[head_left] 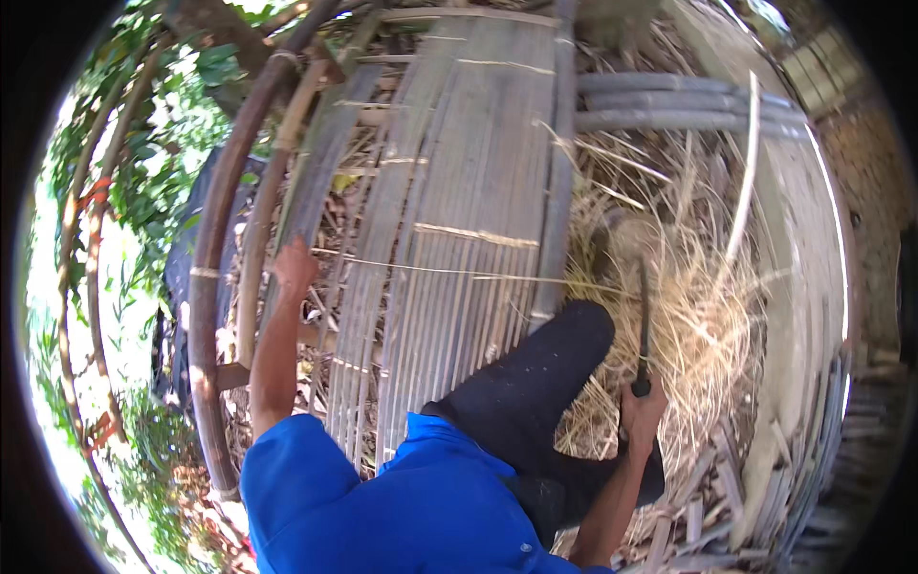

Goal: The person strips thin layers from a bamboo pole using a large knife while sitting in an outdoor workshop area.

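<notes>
My left hand (296, 266) is closed at the left side of a slatted bamboo bench (488, 143). From its fingers a thin bamboo strip (411, 268) stretches to the right across the slats, past the bench edge and above my bent knee. My right hand (643, 409) is wrapped round the handle of a long, narrow, dark-bladed knife (644, 306), held to the right of my knee. Its blade points away from me and curves slightly. The strip's far end lies close to the blade; whether they touch, I cannot tell.
Dark bamboo rails (220, 220) line the bench's left side. A heap of pale shavings (698, 325) covers the ground to the right, with a pale stick (749, 172) leaning there. Grey poles (688, 100) lie beyond. Split bamboo pieces (708, 488) are piled at lower right.
</notes>
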### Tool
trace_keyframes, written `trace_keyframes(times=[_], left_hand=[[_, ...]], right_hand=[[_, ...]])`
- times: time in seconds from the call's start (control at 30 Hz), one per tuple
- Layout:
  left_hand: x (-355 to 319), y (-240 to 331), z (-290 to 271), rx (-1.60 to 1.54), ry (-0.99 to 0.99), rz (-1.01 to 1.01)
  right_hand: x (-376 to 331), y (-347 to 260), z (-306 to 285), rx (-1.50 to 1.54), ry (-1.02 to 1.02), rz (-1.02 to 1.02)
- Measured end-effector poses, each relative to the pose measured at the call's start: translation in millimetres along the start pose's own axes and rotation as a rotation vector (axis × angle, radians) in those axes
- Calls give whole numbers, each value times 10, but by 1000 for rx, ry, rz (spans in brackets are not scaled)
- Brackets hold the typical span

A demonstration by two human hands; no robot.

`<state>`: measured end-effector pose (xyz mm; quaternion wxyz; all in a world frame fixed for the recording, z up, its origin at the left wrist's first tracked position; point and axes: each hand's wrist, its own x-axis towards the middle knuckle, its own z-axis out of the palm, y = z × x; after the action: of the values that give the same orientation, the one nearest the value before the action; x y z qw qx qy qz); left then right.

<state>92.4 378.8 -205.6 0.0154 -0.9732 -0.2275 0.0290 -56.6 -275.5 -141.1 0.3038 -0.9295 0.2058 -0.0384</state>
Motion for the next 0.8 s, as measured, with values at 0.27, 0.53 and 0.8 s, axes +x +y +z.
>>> trace_keyframes(times=[0.27,0.53,0.8], left_hand=[[-726,1300,-144,-467,314,909],[-791,2116,-305,-702,-113,873],[-1825,3827,-2651,-1144,-183,1085]], right_hand=[[-107,169,-295,-61,74,125],[-299,322,-580,-119,-11,208],[-330,350,-844,-150,-119,145]])
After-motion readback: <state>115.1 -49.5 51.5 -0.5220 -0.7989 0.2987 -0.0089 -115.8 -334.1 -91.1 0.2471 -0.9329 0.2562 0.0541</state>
